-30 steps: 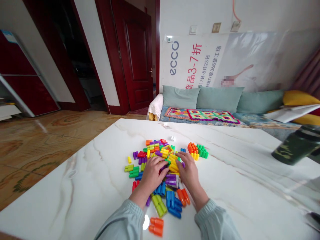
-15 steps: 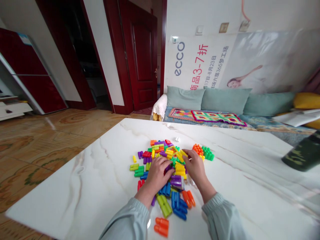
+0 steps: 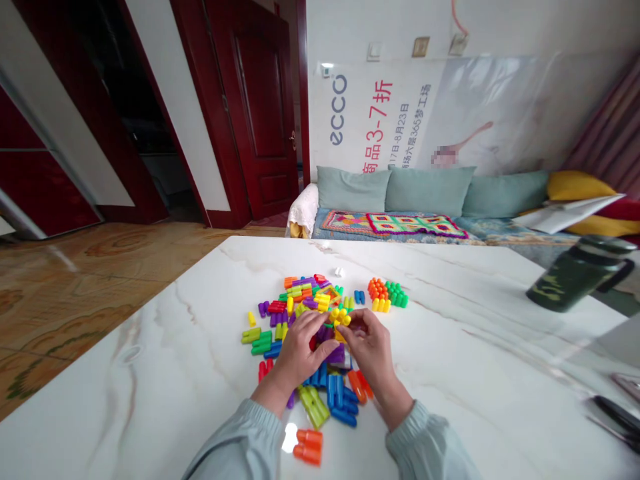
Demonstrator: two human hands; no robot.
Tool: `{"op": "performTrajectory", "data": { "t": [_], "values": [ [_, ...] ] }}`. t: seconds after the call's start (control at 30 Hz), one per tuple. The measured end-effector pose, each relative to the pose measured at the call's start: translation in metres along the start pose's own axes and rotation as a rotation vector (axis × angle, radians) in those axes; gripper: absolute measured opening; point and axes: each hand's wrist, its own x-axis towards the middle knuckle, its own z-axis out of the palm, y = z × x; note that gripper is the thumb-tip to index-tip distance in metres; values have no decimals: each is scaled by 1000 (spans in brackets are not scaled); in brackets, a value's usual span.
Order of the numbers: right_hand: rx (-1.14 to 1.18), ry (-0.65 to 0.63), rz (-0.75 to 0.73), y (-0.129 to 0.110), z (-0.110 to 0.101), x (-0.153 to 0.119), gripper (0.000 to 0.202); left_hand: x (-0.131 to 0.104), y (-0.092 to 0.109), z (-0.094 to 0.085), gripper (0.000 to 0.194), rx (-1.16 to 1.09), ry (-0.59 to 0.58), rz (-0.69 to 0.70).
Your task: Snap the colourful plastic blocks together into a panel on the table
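Over the middle of a pile of colourful plastic bullet-shaped building blocks, both hands meet at a cluster of yellow blocks. My right hand pinches the cluster from the right with thumb and fingers. From the left, my left hand curls its fingers against the same cluster, its fingertips partly hidden. Purple blocks lie beneath the hands. Closer to me are blue blocks, a lime green block and an orange block.
Right of the pile stand grouped orange blocks, green blocks and a yellow row. A camouflage mug is at the right of the white marbled table. A black-handled object lies at the right edge.
My right hand has drawn nearer my left, and the yellow blocks are now between them. A small blue block shows beside the orange group. The view has swung right.
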Motion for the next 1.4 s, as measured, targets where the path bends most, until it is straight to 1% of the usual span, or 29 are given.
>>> {"op": "performTrajectory", "data": {
  "t": [0.1, 0.17, 0.27, 0.33, 0.4, 0.47, 0.6, 0.67, 0.8, 1.0, 1.13, 1.2, 1.3, 1.33, 1.4],
  "values": [
    [-67, -23, -154, 1, 0, -3, 13, -2, -1, 1, 50, -13, -5, -20],
    [-77, -66, -237, -1, 0, -6, 10, -2, -2, 1, 51, -11, 0, -37],
    [-64, -159, -346, -5, 0, -9, 11, -2, -2, 1, 43, -10, 28, -67],
    [-58, -205, -384, -8, 1, -10, 10, -1, -1, 0, 37, -34, 40, -72],
    [-65, -191, -377, -8, 1, -10, 7, 1, 0, -1, 32, -75, 31, -63],
    [-67, -140, -327, -6, 2, -10, 6, 2, 2, -2, 28, -116, 23, -57],
    [-41, -57, -216, -2, 4, -11, 15, 4, 6, -3, 23, -132, 52, -64],
    [-32, -42, -215, -2, 5, -11, 18, 4, 7, -2, 21, -130, 68, -59],
    [-16, -4, -229, -8, 7, -13, 14, 4, 6, -2, 20, -130, 98, -43],
    [34, -4, -146, -9, 8, -16, 16, 5, 6, -3, 21, -139, 87, -56],
    [-15, -8, -92, -11, 7, -14, 24, 4, 5, -2, 21, -154, 88, -54],
    [-57, -26, -115, -13, 5, -11, 28, 3, 3, 0, 21, -152, 89, -56],
    [-131, -47, -207, -8, -6, -2, 24, 3, -1, 1, 21, -151, 60, -60],
    [-171, -23, -224, -4, -11, 2, 22, 3, -2, 0, 21, -152, 44, -60],
    [-296, 91, -216, 9, -26, 10, 20, 4, -3, -1, 22, -163, 19, -61]
  ]
}}
